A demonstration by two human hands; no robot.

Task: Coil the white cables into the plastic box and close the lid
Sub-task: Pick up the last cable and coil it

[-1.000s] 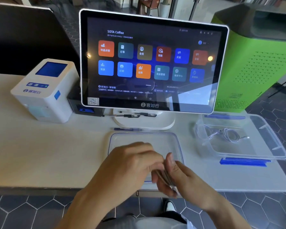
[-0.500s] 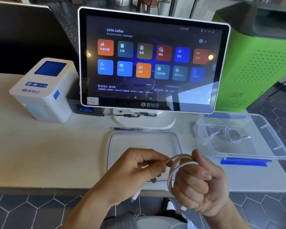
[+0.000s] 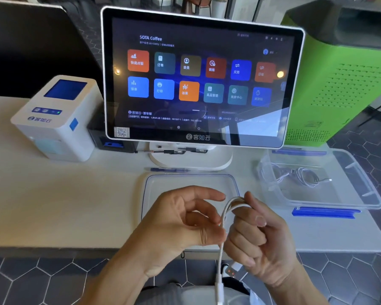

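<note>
white counter (image 3: 53, 205), hexagon-tiled floor (image 3: 31, 280)

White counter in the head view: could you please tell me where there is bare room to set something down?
The white counter is bare between the white receipt printer and the clear plastic lid, and along the front edge below the clear plastic box. It is crowded around the touchscreen terminal, and both hands work a white cable over the lid.

The right hand (image 3: 260, 236) is curled into a fist, palm facing in. The left hand (image 3: 185, 223) is loosely open beside it, fingers (image 3: 207, 192) extended rightward.
</note>
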